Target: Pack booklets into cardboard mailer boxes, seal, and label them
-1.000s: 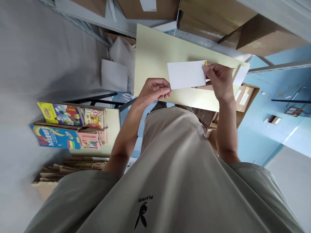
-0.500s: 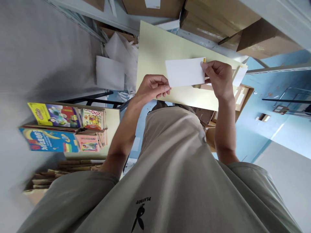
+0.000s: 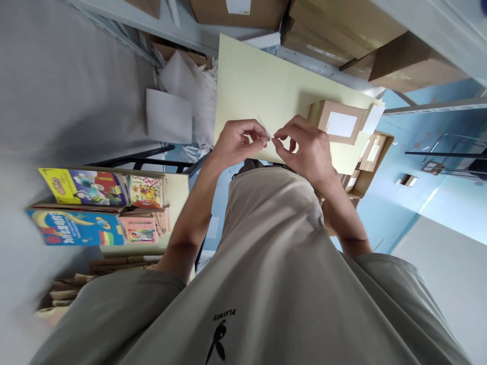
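Note:
My left hand (image 3: 238, 139) and my right hand (image 3: 308, 149) meet fingertip to fingertip over the near edge of a pale yellow table (image 3: 258, 76). Between them they pinch a small thin white paper piece (image 3: 263, 124), seen almost edge-on. To the right of my right hand, a small brown cardboard box (image 3: 323, 112) sits on the table with a white label (image 3: 341, 124) on its top face. My grey shirt fills the lower part of the view.
Large cardboard cartons (image 3: 342, 25) fill the metal shelf behind the table. Loose white sheets (image 3: 169, 116) lie piled to the table's left. Colourful books (image 3: 83, 185) are stacked on a second table at left. An open carton (image 3: 371, 154) stands under the table's right end.
My right hand came from the far right, where it held up a white rectangular sheet, to the left hand. The flat sheet is gone from view and the labelled box now shows.

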The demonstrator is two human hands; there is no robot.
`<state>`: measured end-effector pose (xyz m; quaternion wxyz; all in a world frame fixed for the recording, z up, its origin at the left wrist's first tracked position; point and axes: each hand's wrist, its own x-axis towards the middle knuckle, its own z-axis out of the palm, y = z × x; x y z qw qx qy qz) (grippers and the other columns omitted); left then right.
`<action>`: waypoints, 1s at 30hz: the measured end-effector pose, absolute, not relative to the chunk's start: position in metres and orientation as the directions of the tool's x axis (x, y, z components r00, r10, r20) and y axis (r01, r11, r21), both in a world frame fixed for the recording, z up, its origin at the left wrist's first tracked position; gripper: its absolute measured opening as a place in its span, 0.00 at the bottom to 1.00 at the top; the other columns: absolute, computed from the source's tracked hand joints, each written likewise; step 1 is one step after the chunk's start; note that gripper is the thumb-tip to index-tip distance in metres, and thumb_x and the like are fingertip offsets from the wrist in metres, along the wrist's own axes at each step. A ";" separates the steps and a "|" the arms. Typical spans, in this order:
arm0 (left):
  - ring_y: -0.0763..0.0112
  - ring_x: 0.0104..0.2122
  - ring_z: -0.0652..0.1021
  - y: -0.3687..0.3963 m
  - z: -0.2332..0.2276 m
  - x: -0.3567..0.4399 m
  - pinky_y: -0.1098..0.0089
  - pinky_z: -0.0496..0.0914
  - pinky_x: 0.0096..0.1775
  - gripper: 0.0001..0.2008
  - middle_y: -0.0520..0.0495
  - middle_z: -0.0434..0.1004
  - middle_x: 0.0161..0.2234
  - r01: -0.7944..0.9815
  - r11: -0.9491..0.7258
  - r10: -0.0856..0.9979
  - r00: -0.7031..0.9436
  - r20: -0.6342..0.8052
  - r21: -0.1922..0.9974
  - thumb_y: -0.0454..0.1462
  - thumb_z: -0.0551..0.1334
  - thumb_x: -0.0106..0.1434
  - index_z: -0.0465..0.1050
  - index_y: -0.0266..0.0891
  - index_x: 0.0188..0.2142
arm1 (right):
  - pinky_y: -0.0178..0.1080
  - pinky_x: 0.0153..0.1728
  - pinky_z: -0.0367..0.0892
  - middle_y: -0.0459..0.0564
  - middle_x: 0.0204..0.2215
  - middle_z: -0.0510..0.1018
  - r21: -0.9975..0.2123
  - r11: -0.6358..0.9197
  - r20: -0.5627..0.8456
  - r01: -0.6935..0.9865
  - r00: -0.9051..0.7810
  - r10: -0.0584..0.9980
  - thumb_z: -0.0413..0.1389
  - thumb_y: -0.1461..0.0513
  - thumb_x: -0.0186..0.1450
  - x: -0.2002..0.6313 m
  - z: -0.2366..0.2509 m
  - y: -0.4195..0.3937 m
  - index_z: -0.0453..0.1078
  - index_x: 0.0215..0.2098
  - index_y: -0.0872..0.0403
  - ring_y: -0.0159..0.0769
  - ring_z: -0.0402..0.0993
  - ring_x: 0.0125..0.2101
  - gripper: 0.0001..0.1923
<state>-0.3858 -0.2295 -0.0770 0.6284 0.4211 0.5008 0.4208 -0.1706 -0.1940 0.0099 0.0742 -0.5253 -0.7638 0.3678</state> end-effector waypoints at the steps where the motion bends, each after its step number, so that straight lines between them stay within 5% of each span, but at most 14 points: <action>1: 0.67 0.34 0.83 -0.230 -0.077 -0.387 0.69 0.71 0.33 0.12 0.48 0.83 0.31 -0.095 0.283 0.952 0.148 -0.268 0.954 0.43 0.78 0.66 0.80 0.42 0.34 | 0.49 0.47 0.79 0.52 0.50 0.86 -0.628 0.174 -0.285 0.758 -0.433 0.855 0.66 0.52 0.80 -0.173 0.008 -0.194 0.84 0.46 0.45 0.45 0.85 0.40 0.08; 23: 0.67 0.32 0.81 -0.227 -0.088 -0.391 0.70 0.70 0.32 0.01 0.50 0.84 0.31 0.053 0.273 0.937 0.211 -0.278 0.960 0.36 0.72 0.60 0.83 0.43 0.32 | 0.44 0.41 0.72 0.51 0.45 0.87 -0.550 0.250 -0.354 0.797 -0.493 0.795 0.65 0.63 0.74 -0.184 -0.017 -0.187 0.84 0.43 0.47 0.43 0.82 0.39 0.05; 30: 0.60 0.37 0.84 -0.222 -0.122 -0.404 0.64 0.77 0.46 0.04 0.50 0.84 0.30 0.258 0.274 0.931 0.170 -0.323 0.926 0.34 0.72 0.55 0.79 0.45 0.30 | 0.43 0.39 0.70 0.53 0.41 0.86 -0.506 0.245 -0.336 0.827 -0.450 0.827 0.63 0.66 0.69 -0.171 -0.031 -0.188 0.81 0.41 0.48 0.45 0.80 0.38 0.06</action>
